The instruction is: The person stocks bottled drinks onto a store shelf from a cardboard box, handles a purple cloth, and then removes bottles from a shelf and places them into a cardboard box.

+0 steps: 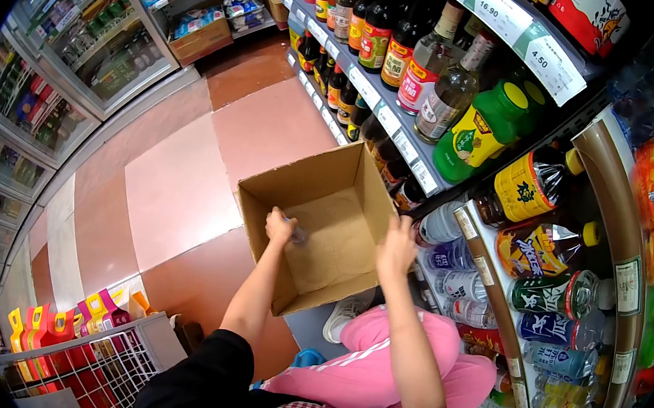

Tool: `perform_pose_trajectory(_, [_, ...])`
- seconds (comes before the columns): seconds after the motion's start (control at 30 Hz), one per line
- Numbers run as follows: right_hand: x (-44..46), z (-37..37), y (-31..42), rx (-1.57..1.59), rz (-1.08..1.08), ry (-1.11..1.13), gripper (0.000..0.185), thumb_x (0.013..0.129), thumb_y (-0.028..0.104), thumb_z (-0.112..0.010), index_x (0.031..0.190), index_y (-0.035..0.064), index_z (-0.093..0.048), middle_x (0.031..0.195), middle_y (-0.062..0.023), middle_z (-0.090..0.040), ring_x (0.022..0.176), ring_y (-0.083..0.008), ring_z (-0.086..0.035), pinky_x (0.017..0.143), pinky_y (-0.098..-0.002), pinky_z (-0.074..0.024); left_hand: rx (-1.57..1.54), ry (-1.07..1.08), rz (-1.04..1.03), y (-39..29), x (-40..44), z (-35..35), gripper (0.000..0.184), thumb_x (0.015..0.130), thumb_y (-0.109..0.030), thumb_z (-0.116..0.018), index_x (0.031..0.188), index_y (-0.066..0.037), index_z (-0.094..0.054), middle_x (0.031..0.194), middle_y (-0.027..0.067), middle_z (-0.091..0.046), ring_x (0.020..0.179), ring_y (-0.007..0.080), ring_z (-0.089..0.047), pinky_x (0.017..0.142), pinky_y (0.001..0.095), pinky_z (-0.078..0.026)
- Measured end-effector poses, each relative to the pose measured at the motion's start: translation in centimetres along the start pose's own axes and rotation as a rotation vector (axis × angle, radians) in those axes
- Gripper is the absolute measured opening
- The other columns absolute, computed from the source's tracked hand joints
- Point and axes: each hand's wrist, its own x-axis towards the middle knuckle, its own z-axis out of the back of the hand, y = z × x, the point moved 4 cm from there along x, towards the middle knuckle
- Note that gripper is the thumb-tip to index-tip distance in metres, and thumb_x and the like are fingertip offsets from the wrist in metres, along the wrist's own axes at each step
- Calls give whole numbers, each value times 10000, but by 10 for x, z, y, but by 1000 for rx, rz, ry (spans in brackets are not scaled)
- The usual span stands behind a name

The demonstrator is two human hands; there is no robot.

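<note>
An open cardboard box point(331, 244) is held in front of me, tilted so its inside shows. My left hand point(281, 227) is at the box's left side, fingers closed around a small clear object point(297, 234) that I cannot make out. On the right rim of the box lies my right hand point(397, 251), its fingers bent over the cardboard edge. Beyond that hand stand bottles on the shelf, among them a clear water bottle point(441, 222).
Sauce bottles point(377, 30) and a green jug point(480, 132) line the upper shelf. Drink bottles point(533, 250) fill the right shelf. A wire basket point(115, 361) holds packages at the lower left. Glass-door coolers point(112, 46) stand at the left.
</note>
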Motion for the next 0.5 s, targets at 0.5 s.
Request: perform_pose_trajectory(0.5, [0,-17,7,298,79,110,453,809,90,-714,1246,85,-592,1432,-152,-457,1178,-368,-553,913,-450,-524,14,-264,48,-9,39,22,467,737,-195,-787,1105,-40,-546,1184,229,-553,1038,421,-605,902,498,-511])
